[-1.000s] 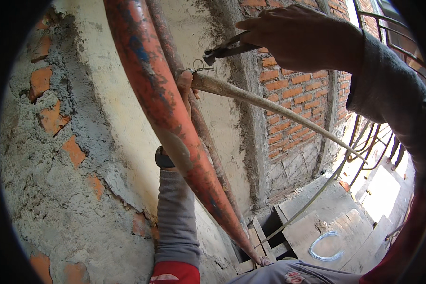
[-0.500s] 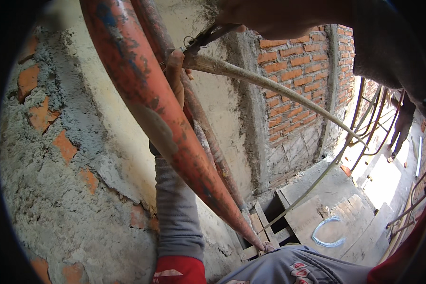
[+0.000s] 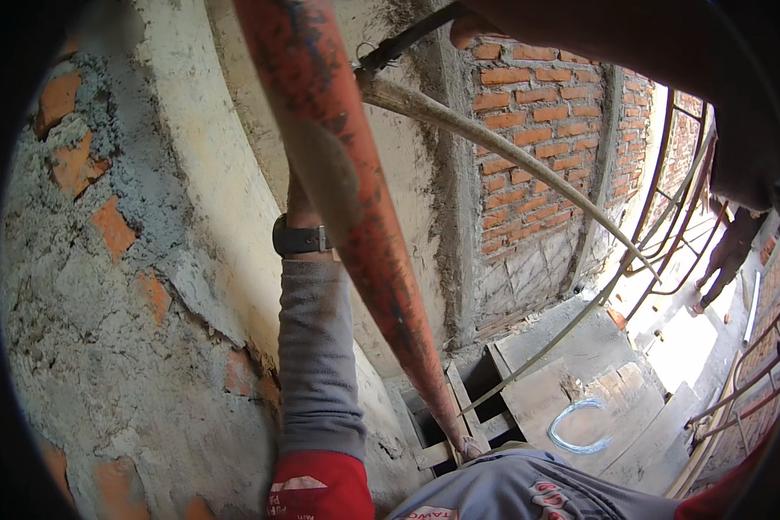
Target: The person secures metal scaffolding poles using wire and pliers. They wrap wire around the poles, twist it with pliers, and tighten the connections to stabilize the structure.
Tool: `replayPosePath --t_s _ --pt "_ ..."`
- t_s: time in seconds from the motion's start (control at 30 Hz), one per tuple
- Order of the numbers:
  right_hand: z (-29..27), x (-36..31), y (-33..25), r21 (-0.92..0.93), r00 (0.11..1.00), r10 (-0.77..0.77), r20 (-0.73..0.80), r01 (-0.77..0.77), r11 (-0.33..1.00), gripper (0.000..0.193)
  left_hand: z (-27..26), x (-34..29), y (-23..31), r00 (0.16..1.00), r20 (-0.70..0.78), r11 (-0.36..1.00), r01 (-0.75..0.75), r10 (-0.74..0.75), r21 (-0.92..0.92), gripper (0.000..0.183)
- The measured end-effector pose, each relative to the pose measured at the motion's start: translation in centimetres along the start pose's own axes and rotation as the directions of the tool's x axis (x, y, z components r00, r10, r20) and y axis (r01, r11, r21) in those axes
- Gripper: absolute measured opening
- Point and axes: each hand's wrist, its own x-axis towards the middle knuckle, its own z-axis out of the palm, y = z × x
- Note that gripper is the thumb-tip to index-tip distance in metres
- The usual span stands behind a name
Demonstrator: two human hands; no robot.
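A worn orange-red metal pipe [image 3: 377,251] slants down in front of me. My left hand [image 3: 299,195], with a dark watch [image 3: 302,237] at its wrist, reaches up behind this pipe, which hides the fingers. At the top, my right hand [image 3: 468,33] grips the handles of dark pliers [image 3: 407,39], mostly out of sight above. The tool's jaws are at a thin wire loop [image 3: 364,54], beside the upper end of a pale, rough pole [image 3: 503,149]. That pole runs down to the right, toward a metal frame.
On the left rises a rough cement and brick wall [image 3: 173,390]; bare brickwork [image 3: 537,113] stands ahead. Below, a coil of thin wire [image 3: 572,442] lies on wooden boards [image 3: 529,390] beside dark gaps. A metal frame [image 3: 667,208] and another person [image 3: 732,247] are at the right.
The view has shifted, and the orange-red pipe now stands steeper and covers the second pipe behind it. My left fingers, visible before near the pliers' jaws, are now hidden.
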Motion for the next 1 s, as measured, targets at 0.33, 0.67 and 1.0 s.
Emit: replayPosePath --t_s 0.33,0.67,1.0 --pt "7.8 2.1 -0.2 0.96 0.888 -0.401 0.227 -0.274 -0.063 0.047 0.3 0.2 -0.3 0.999 -0.047 0.994 -0.025 0.02 -0.108 0.048" --pt "4.8 -2.2 2.8 -0.227 0.595 -0.049 -0.802 -0.229 0.947 0.05 0.7 -1.1 0.2 0.997 -0.053 0.994 -0.059 0.054 -0.094 0.05" --pt "11.8 -1.2 0.0 0.925 0.988 0.093 -0.123 0.08 0.371 0.062 0.7 -0.6 -0.4 0.997 -0.028 0.992 -0.069 0.067 -0.102 0.047"
